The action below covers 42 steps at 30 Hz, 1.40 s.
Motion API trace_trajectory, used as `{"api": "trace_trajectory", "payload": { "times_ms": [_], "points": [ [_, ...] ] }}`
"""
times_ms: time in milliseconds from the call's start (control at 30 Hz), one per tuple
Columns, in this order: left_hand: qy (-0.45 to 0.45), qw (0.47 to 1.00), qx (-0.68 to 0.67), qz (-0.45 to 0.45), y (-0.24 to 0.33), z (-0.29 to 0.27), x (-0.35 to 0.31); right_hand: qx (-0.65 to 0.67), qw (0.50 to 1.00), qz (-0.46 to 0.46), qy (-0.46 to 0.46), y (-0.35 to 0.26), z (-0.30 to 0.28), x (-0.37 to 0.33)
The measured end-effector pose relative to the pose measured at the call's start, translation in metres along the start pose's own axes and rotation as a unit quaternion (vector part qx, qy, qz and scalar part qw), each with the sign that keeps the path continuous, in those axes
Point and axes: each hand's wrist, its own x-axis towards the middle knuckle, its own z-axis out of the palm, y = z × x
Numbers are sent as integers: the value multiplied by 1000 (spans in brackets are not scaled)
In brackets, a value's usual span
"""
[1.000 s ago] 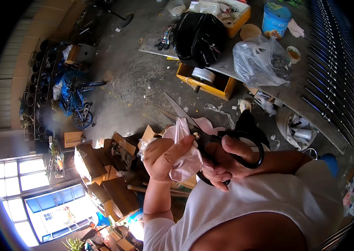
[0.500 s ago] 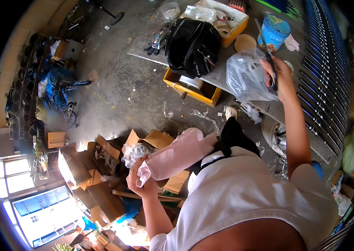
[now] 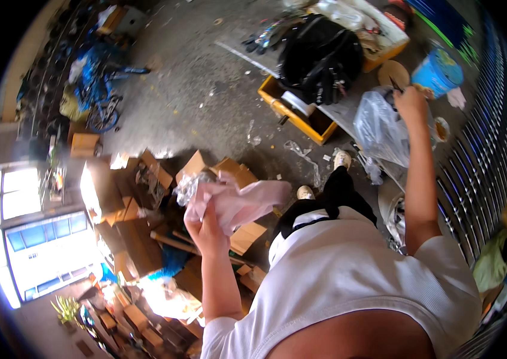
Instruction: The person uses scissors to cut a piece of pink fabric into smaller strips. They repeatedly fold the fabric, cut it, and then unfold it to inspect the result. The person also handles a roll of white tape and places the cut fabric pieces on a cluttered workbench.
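My left hand (image 3: 207, 232) is closed on a thin pink cloth (image 3: 238, 203), which hangs loose and crumpled towards my middle, blurred at its far end. On the right, my right arm reaches out over the table. My right hand (image 3: 412, 106) is closed round a slim dark tool (image 3: 395, 85); only a short piece shows past the fingers, and its kind cannot be made out. Just beyond that hand stands a blue tub (image 3: 439, 73). A clear plastic bag (image 3: 379, 128) lies beside the wrist, and a round tan disc (image 3: 393, 74) is behind the fingers.
A black bag (image 3: 319, 57) rests at the table's left part, above a yellow crate (image 3: 292, 110). Long metal rods (image 3: 475, 173) lie in rows at the right. Open cardboard boxes (image 3: 140, 239) crowd the floor on my left. A blue bicycle (image 3: 104, 102) stands farther off.
The pink cloth has gone from a long smooth roll shape to a loose, bunched one. My right hand has moved farther out beside the blue tub, with the tool now mostly hidden. The view has shifted.
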Motion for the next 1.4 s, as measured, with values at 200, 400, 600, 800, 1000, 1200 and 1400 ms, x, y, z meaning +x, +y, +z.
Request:
{"api": "trace_trajectory", "payload": {
  "times_ms": [200, 400, 600, 800, 1000, 1200, 1400],
  "points": [
    [-139, 971, -192, -40, 28, 11, 15, 537, 775, -268, -198, -108, -78, -71],
    [-241, 945, -216, -46, 52, 23, 11, 509, 596, -470, -405, -216, -98, -139],
    [-261, 921, -285, -39, 71, 1, 16, 718, 468, -319, -405, -236, -105, -166],
    [-351, 894, -230, 156, 86, -15, 21, 721, 372, -326, -486, -240, -149, -197],
    [-443, 615, 359, 546, 122, -37, 25, 352, 575, -688, -269, -209, -186, -185],
    [-168, 576, 505, 621, 147, -133, 92, 188, 800, -567, -49, -128, -258, -154],
    [-71, 431, 663, 608, 152, -197, 152, -102, 716, -637, 268, -43, -279, -96]
  ]
}}
